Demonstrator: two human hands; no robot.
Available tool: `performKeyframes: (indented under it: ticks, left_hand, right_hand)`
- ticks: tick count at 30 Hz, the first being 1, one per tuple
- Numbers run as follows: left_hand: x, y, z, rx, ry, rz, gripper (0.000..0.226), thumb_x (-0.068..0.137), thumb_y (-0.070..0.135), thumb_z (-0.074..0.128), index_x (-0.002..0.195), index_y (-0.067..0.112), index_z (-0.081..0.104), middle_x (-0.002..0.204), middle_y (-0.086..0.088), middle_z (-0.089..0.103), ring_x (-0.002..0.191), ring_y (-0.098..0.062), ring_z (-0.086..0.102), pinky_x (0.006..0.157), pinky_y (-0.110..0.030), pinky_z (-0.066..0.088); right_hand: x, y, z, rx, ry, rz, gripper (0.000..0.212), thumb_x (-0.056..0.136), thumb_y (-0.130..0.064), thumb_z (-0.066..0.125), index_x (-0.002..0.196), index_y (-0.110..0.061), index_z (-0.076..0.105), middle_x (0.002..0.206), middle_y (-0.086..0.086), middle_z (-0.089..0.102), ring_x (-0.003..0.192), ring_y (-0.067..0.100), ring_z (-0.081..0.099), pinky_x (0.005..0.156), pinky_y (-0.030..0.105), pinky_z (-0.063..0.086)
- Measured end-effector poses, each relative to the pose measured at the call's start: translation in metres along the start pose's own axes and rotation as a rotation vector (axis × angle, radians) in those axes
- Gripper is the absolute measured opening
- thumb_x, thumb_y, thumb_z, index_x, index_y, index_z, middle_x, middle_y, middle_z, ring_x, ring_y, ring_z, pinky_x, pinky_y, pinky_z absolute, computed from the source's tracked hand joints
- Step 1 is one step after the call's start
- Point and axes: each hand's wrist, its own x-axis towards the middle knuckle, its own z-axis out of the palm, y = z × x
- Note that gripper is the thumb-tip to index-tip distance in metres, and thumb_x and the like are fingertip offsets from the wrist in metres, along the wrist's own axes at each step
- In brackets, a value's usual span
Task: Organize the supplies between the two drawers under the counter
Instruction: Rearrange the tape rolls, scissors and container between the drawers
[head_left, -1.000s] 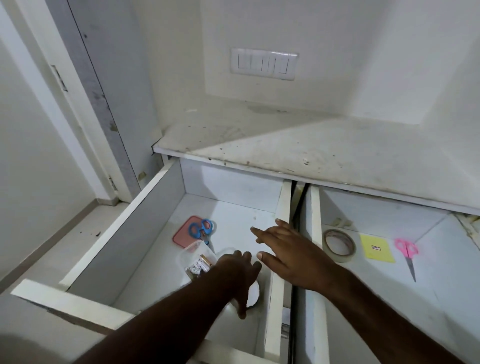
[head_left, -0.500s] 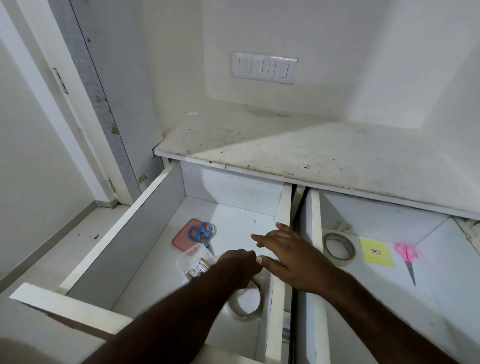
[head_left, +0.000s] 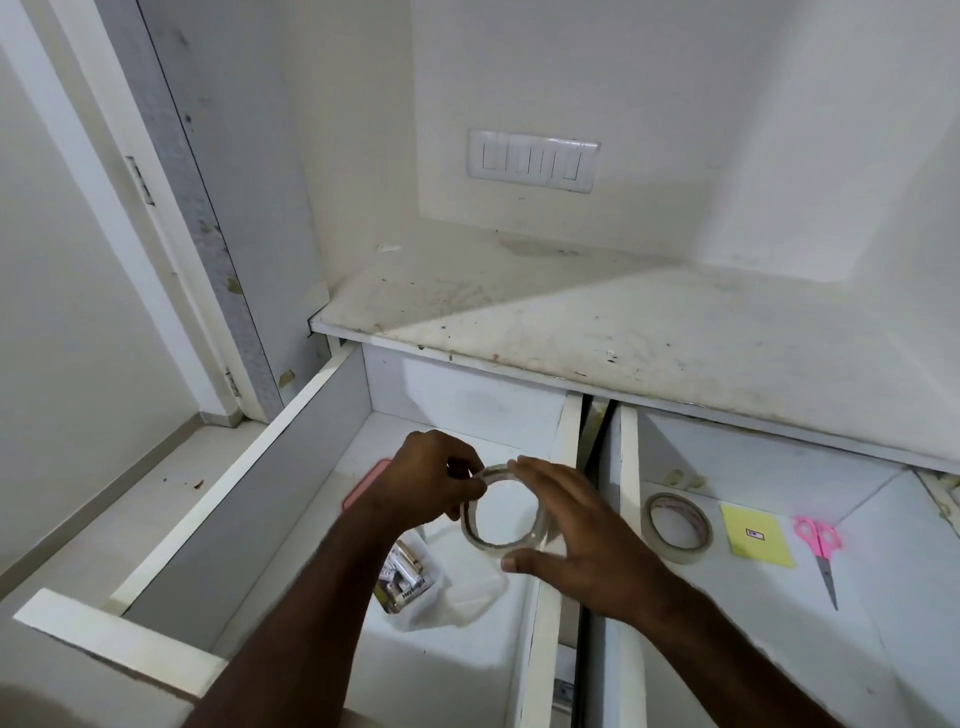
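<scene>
My left hand (head_left: 426, 483) pinches the upper left rim of a clear tape roll (head_left: 480, 535), lifted above the left drawer (head_left: 306, 467). My right hand (head_left: 576, 535) lies against the roll's right side with straight fingers, thumb under it. Below in the left drawer sits a clear plastic box of batteries (head_left: 410, 582), and a pink pad (head_left: 358, 493) peeks out behind my left wrist. The right drawer (head_left: 628, 467) holds a masking tape roll (head_left: 678, 527), a yellow sticky note pad (head_left: 756, 535) and pink scissors (head_left: 821, 545).
A stained white counter (head_left: 623, 322) runs above both open drawers. A switch plate (head_left: 532, 161) is on the back wall. A door frame (head_left: 171, 218) and bare floor (head_left: 104, 499) lie to the left. The drawers' inner side walls stand close together between my hands.
My left hand picked the clear tape roll up off the left drawer's floor and raised it. My right hand moved in against the roll's right side. The camera view tilted lower.
</scene>
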Motion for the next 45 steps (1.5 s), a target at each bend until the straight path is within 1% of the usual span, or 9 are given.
performKeyframes:
  ticks: [9,15,23,29,32,35,38,41,45]
  left_hand:
    - [0.002,-0.005,-0.005,-0.148,-0.036,-0.084,0.016,0.095,0.018,0.061,0.096,0.011,0.075,0.080,-0.010,0.073,0.070,-0.024,0.072,0.064,-0.029,0.061]
    - [0.020,-0.039,-0.031,0.431,-0.406,-0.115,0.036,0.096,0.039,0.056,0.131,0.028,0.059,0.130,0.000,0.062,0.116,-0.017,0.059,0.100,-0.030,0.045]
    - [0.060,-0.110,-0.051,0.606,-0.528,0.001,0.036,0.094,0.025,0.058,0.129,0.022,0.061,0.135,-0.005,0.058,0.122,-0.020,0.056,0.102,-0.029,0.044]
    - [0.074,-0.147,-0.051,0.638,-0.525,0.055,0.042,0.083,0.029,0.069,0.123,0.019,0.062,0.130,-0.007,0.060,0.118,-0.025,0.057,0.099,-0.035,0.046]
    - [0.076,-0.150,-0.058,0.608,-0.485,0.069,0.039,0.081,0.027,0.070,0.118,0.016,0.062,0.125,-0.006,0.061,0.113,-0.026,0.058,0.095,-0.037,0.049]
    - [0.078,-0.159,-0.064,0.607,-0.459,0.078,0.036,0.082,0.030,0.071,0.114,0.017,0.060,0.121,-0.006,0.061,0.113,-0.026,0.059,0.094,-0.041,0.050]
    - [0.075,-0.158,-0.062,0.658,-0.483,0.063,0.048,0.083,0.037,0.071,0.124,0.021,0.055,0.128,-0.006,0.055,0.116,-0.027,0.056,0.097,-0.041,0.049]
    - [0.068,-0.153,-0.053,0.658,-0.504,0.067,0.070,0.085,0.030,0.071,0.147,0.026,0.038,0.143,-0.009,0.042,0.129,-0.031,0.046,0.106,-0.042,0.044]
    - [0.067,-0.144,-0.045,0.659,-0.521,0.132,0.069,0.084,0.017,0.072,0.146,0.028,0.041,0.146,-0.010,0.041,0.131,-0.030,0.044,0.108,-0.040,0.043]
  right_hand:
    - [-0.002,-0.003,0.006,-0.139,0.072,-0.015,0.082,0.080,-0.057,0.065,0.150,-0.038,0.029,0.147,-0.018,0.028,0.137,0.003,0.030,0.106,0.016,0.034]
    - [0.030,0.001,0.005,-0.523,0.243,0.007,0.055,0.074,-0.076,0.054,0.100,-0.032,0.074,0.116,-0.009,0.065,0.114,0.018,0.054,0.089,0.035,0.050]
    - [0.131,-0.014,0.048,-0.869,-0.115,0.476,0.060,0.087,-0.073,0.044,0.107,-0.024,0.072,0.112,0.003,0.071,0.117,0.028,0.048,0.097,0.046,0.028]
    - [0.144,0.000,0.067,-1.061,-0.306,0.579,0.028,0.095,-0.034,0.051,0.112,-0.020,0.068,0.114,0.006,0.069,0.114,0.031,0.050,0.100,0.047,0.033]
    - [0.142,-0.005,0.072,-0.971,-0.225,0.565,0.025,0.094,-0.029,0.053,0.113,-0.020,0.067,0.117,0.006,0.068,0.116,0.030,0.052,0.099,0.044,0.038]
    - [0.137,-0.024,0.073,-0.426,-0.144,0.511,0.029,0.099,-0.039,0.053,0.114,-0.021,0.069,0.116,0.003,0.071,0.111,0.023,0.063,0.093,0.035,0.050]
    - [0.124,-0.050,0.073,-0.031,-0.380,0.463,0.031,0.093,-0.041,0.065,0.116,-0.022,0.071,0.112,-0.002,0.073,0.094,0.012,0.069,0.079,0.027,0.056]
    - [0.112,-0.060,0.080,0.006,-0.536,0.497,0.035,0.089,-0.033,0.073,0.120,-0.018,0.068,0.112,0.003,0.072,0.088,0.015,0.070,0.059,0.015,0.049]
    - [0.109,-0.061,0.084,0.004,-0.511,0.469,0.010,0.092,-0.017,0.066,0.102,-0.012,0.066,0.095,0.004,0.072,0.071,0.025,0.072,0.056,0.032,0.059]
